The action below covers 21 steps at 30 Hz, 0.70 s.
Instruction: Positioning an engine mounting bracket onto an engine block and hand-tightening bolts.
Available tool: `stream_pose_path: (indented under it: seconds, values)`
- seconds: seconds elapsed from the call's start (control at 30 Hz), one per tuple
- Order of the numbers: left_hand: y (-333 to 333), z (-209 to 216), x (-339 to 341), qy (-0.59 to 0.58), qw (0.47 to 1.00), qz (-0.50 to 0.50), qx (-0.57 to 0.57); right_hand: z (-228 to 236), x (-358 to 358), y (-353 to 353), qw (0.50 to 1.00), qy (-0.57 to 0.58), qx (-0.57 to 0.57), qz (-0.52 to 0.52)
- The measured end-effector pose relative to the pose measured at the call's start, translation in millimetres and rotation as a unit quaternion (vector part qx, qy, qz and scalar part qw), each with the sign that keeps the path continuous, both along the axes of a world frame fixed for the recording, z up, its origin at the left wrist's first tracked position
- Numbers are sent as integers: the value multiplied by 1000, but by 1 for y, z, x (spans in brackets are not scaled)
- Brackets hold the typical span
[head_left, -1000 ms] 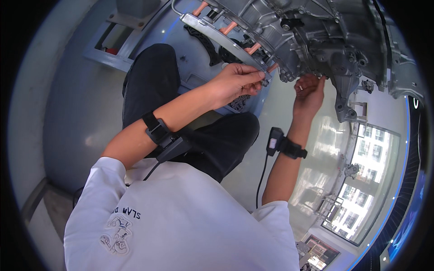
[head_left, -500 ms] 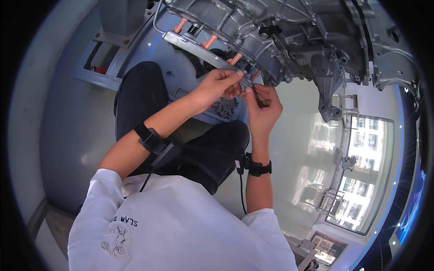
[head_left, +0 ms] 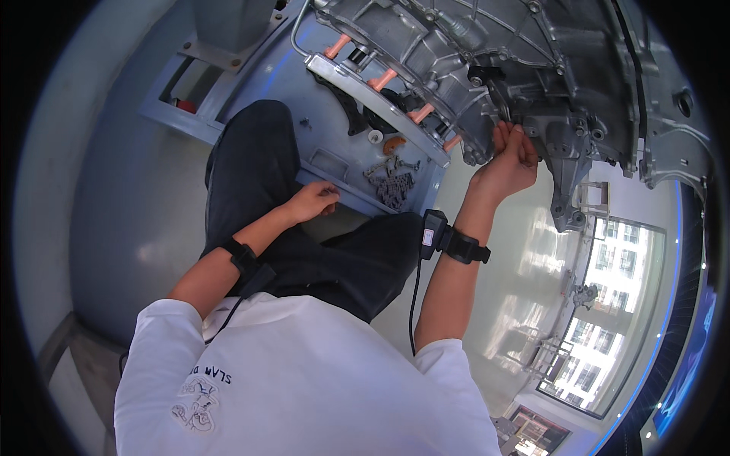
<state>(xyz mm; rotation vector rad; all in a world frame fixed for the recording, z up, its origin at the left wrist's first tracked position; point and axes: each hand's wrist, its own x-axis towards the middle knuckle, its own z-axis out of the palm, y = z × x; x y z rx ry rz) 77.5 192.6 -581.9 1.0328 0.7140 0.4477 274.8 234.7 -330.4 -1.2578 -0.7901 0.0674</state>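
Raised to the underside of a large grey metal engine assembly (head_left: 563, 83), my right hand (head_left: 513, 163) has its fingertips pinched together beside a dark bracket (head_left: 494, 83). Whatever it pinches is too small to make out. My left hand (head_left: 312, 201) hangs lower, above my lap near the front rim of a grey-blue tray (head_left: 342, 179). Its fingers are loosely curled closed, and no object shows in them. Between the hands, a silver rail (head_left: 376, 102) with orange pieces (head_left: 382, 79) runs along the assembly's lower edge.
Metal bolts (head_left: 394, 188) lie piled in the tray, near an orange-brown piece (head_left: 394, 144) and a white round part (head_left: 375, 137). A black curved part (head_left: 342, 106) lies behind. A grey metal stand (head_left: 182, 114) is at the left; a bracket arm (head_left: 559, 190) juts down at the right.
My hands were together at the end of the silver rail. The right has moved right and up to the assembly; the left has dropped back towards my lap. The view has shifted slightly.
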Motion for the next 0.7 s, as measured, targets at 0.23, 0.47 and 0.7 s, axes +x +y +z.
stream_pose_path:
  seconds: [0.23,0.47,0.7]
  values:
    - [0,-9,1,70,997,6,32,-6,-7,7,999,22,-42,10]
    - [0,-7,-1,65,997,15,36,-7,-3,8,986,145,-21,76]
    - [0,-11,1,49,998,11,31,4,30,2,616,598,117,499]
